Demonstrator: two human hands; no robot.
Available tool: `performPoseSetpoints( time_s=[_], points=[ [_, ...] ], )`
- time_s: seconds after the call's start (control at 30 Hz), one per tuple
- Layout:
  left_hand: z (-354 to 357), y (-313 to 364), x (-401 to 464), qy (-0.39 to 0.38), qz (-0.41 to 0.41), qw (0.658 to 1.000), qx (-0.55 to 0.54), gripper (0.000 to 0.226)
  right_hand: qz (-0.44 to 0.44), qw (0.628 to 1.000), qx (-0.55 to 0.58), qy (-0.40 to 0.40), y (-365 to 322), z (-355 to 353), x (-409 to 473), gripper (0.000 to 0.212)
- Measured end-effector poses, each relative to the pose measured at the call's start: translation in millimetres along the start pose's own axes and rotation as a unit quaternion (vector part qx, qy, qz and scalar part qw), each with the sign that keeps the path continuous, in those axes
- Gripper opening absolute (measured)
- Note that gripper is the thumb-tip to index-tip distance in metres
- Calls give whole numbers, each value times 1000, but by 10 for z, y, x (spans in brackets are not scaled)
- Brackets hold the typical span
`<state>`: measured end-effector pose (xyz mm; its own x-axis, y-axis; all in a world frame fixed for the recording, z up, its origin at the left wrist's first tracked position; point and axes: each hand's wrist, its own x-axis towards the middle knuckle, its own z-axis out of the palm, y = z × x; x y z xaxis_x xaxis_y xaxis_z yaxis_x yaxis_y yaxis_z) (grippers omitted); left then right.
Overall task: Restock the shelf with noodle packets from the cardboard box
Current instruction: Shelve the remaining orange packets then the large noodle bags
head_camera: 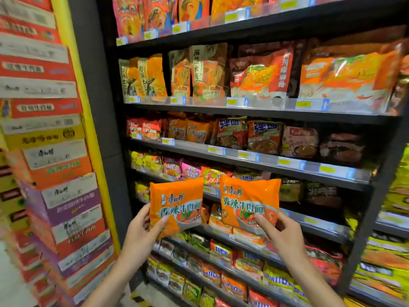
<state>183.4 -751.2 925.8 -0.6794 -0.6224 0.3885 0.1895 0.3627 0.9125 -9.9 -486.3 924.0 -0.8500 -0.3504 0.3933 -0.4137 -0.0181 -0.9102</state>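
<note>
I hold two orange noodle packets upright in front of the black shelf unit point(254, 111). My left hand point(141, 235) grips the left orange packet point(177, 202) by its lower left corner. My right hand point(285, 235) grips the right orange packet point(250, 200) by its lower right corner. Both packets face me, side by side, level with the middle shelves. Matching orange packets point(188, 129) stand on the third shelf from the top, left of centre. The cardboard box they came from is not in view.
Several shelves carry rows of noodle packets with yellow price tags along their front edges. A tall stack of printed cartons point(48, 151) stands on the left against a yellow-edged pillar point(88, 120). Another stocked shelf unit point(396, 218) adjoins on the right.
</note>
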Motion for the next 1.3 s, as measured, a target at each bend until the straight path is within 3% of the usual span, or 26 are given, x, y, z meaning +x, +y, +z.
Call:
performPoseSetpoints(
  time_s=[0.47,0.77,1.03,1.3],
  points=[
    [39,-382,1965,42,79,996,6,36,-49,998,17,-32,208,684,1611,12],
    [-441,-901,3454,71,123,990,-12,38,-75,996,-6,52,237,1577,2415,12],
    [-863,-1215,4855,4,172,985,-14,40,-103,987,-23,125,221,2441,3108,20],
    [-891,-1472,5735,-87,227,969,32,42,-83,980,-19,178,189,2730,3258,19]
  ],
)
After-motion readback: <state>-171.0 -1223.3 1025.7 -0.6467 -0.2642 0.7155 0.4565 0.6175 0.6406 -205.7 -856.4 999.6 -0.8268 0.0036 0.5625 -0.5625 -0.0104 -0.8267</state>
